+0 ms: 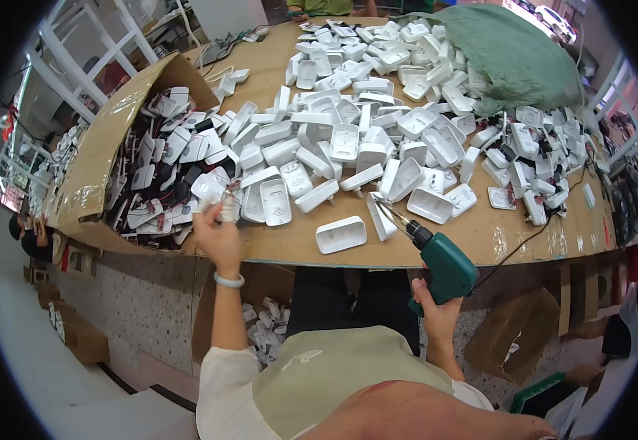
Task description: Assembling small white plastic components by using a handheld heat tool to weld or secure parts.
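My right hand [436, 304] is wrapped round the grip of a green soldering gun [447, 268], with its metal prongs pointing up and left toward the white plastic casings on the table. At the front edge of a cardboard box [99, 158], my left hand [217, 233] has its fingers drawn together, with white coverings on the fingertips. A white part with thin wires [212, 187] shows just beyond those fingertips; whether they grip it is unclear. One casing [341, 235] lies near the table's front edge, open side up, and another [382, 218] leans beside the gun's tip.
White casings [344, 139] are heaped across the brown table [297, 249]. Wired white parts [531, 158] form a pile at the right. Green cloth [513, 55] covers the far right. The gun's black cord [513, 253] trails rightward. Below stands another cardboard box [513, 334].
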Motion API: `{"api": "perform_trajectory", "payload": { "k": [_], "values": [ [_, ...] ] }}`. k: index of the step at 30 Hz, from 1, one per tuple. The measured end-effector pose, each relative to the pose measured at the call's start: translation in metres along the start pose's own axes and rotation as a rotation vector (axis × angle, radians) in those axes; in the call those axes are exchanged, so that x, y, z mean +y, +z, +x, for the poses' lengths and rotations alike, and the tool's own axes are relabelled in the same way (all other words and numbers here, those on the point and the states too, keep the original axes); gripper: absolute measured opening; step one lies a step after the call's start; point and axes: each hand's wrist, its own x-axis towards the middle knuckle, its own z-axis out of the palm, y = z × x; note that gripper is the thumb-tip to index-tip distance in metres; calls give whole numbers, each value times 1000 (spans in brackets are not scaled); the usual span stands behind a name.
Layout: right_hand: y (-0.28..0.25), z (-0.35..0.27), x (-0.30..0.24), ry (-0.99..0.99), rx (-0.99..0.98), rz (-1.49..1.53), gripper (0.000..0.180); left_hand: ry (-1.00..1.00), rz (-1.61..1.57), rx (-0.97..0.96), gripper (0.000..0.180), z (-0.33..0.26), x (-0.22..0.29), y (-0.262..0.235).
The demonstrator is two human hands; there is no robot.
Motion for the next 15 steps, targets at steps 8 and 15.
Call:
{"api": "perform_trajectory", "payload": {
  "k": [8,15],
  "values": [
    [-1,0,11,-46,-40,-92,45,774,517,-539,22,-52,28,8],
    [-5,-16,6,55,50,-142,23,743,416,-605,18,-54,29,27]
  ]
}}
